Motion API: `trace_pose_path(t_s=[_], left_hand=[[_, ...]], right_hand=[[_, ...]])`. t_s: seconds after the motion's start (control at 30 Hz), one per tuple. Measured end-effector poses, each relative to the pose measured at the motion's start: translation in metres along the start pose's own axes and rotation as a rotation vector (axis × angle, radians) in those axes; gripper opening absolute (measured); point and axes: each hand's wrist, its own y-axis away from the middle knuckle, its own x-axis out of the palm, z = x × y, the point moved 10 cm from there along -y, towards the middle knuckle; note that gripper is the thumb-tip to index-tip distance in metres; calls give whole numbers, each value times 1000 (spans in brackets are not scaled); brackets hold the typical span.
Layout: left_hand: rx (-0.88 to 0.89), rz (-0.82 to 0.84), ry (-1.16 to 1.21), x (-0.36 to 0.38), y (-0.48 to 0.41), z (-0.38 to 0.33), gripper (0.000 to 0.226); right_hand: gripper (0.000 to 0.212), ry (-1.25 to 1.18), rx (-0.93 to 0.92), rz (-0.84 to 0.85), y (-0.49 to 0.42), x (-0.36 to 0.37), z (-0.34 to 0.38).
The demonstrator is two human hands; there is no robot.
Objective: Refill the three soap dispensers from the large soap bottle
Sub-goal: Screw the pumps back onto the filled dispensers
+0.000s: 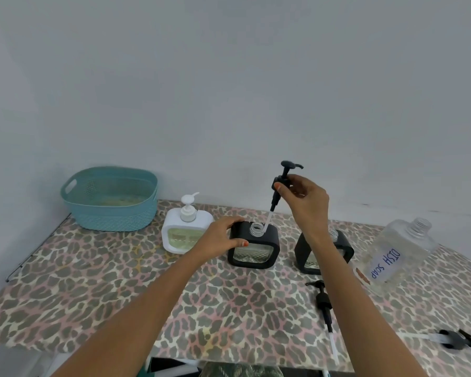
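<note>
Left hand is clamped on the black square-framed glass dispenser to steady it; black pump head is pinched by right hand, tube over the open neck. Large clear "DISH SOAP" bottle stands uncapped at right of the desk.

Two bare forearms, no sleeves, orange-painted nails on left hand, right hand

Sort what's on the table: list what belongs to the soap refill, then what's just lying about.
Job: white dispenser; two black dispensers; dish soap bottle; held pump; two loose pumps; left hand; right hand.

Lying about: teal basket.
</note>
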Motion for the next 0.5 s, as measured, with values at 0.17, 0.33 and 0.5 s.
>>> trace_pose_path(t_s=[0.17, 0.33, 0.5], left_hand=[[7, -2, -3, 0, -1, 1, 61], [16, 12, 2, 0, -2, 1, 62], [20, 11, 13, 0, -1, 2, 62]], right_hand=[[27, -9, -58, -11, -1, 14, -3], [31, 33, -22, 48, 14, 32, -29], [33, 79, 16, 102, 28, 41, -52]])
